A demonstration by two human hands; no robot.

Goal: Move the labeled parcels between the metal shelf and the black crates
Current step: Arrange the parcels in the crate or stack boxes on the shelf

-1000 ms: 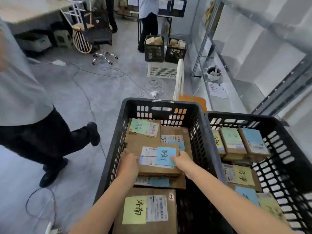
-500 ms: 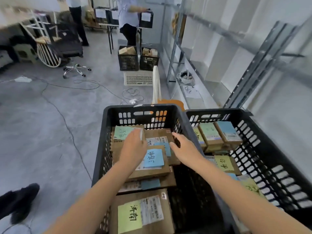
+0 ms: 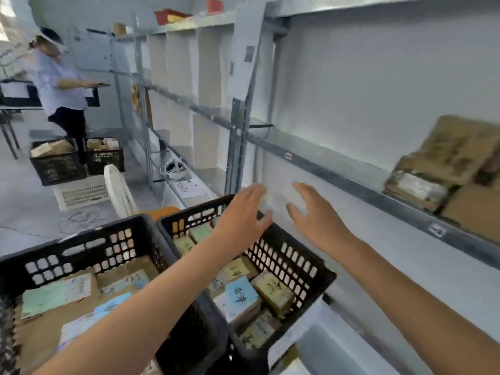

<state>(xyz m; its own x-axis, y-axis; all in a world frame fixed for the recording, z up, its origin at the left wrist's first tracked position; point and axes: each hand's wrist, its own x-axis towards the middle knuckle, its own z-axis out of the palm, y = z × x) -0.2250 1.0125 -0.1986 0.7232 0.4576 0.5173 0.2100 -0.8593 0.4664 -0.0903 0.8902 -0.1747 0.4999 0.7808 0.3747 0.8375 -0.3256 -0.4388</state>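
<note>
Two black crates stand side by side below me, the left crate and the right crate, both filled with brown parcels bearing coloured labels, such as one with a blue label. My left hand hovers open above the right crate's far end, holding nothing. My right hand is open too, raised beside the crate toward the metal shelf. A stack of brown parcels rests on that shelf at the right, blurred.
A person stands at the back left by a table. Two more black crates with parcels sit on the floor there, a white basket in front of them. Cables lie on the floor. Shelf uprights rise just beyond the crates.
Both hands left the blue-labelled parcel in the left crate and rose empty to the right, over the right crate. My view swung right and up toward the shelf.
</note>
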